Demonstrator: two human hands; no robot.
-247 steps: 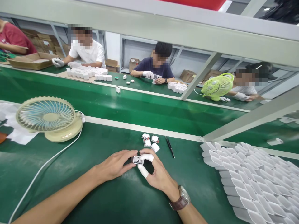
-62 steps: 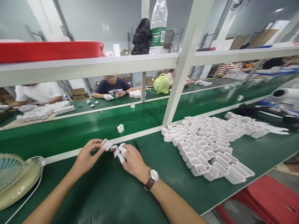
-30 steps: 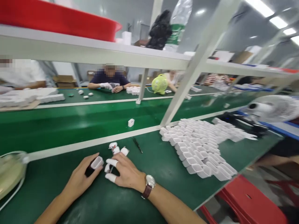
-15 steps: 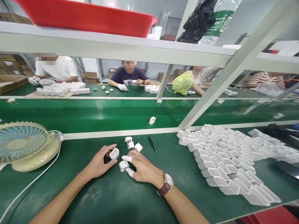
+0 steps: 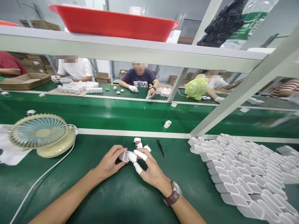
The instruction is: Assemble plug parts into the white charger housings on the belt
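Note:
Near the middle of the green table, my left hand [image 5: 111,164] grips a small white open-topped case [image 5: 124,156], tilted with its opening toward the right. My right hand [image 5: 153,169], with white covers on thumb and forefinger, pinches a small white rounded part [image 5: 132,157] right at the case's opening. Whether the part is inside the opening cannot be made out. Just behind my fingers lie more small white parts [image 5: 137,141], partly covered by my right hand. Black tweezers [image 5: 160,147] rest to the right of them.
A cream fan [image 5: 43,133] with a white cable stands at the left. Rows of white cases [image 5: 235,168] cover the right side. A slanted post [image 5: 224,96] rises behind them. One case [image 5: 167,124] sits on the green belt [image 5: 112,115]; people work across it.
The case has been tipped toward the right in my left hand. My right hand has lifted the white part from the table and brought it to the case. The view has shifted left.

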